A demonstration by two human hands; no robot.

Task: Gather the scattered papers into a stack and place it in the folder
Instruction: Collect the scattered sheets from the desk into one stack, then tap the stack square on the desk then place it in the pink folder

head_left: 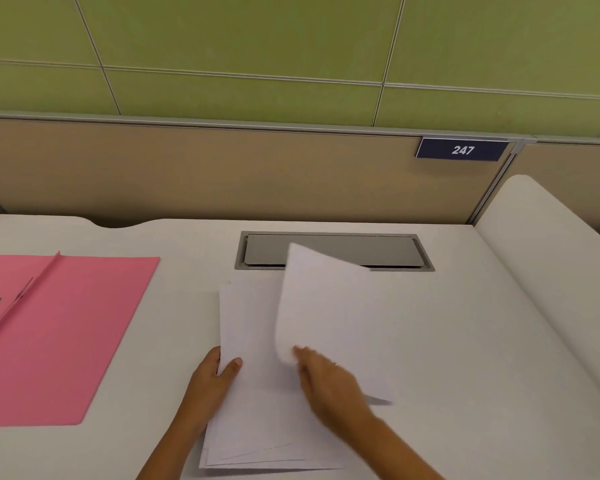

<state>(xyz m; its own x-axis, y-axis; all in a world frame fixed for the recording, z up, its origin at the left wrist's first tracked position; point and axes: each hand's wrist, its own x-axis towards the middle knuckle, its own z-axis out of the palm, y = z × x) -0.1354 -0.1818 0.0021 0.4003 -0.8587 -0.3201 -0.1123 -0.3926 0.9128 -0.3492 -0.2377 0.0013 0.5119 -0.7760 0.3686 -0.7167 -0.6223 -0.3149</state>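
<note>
A loose pile of white papers lies on the white desk in front of me, its sheets not squared. My left hand grips the pile's left edge, thumb on top. My right hand pinches the lower corner of a single white sheet, which is lifted and curled above the pile. The pink folder lies open flat at the left of the desk, apart from the papers, with a metal fastener near its spine.
A grey cable hatch is set in the desk behind the papers, partly covered by the lifted sheet. A tan partition with a "247" label closes the back. A white divider rises at the right.
</note>
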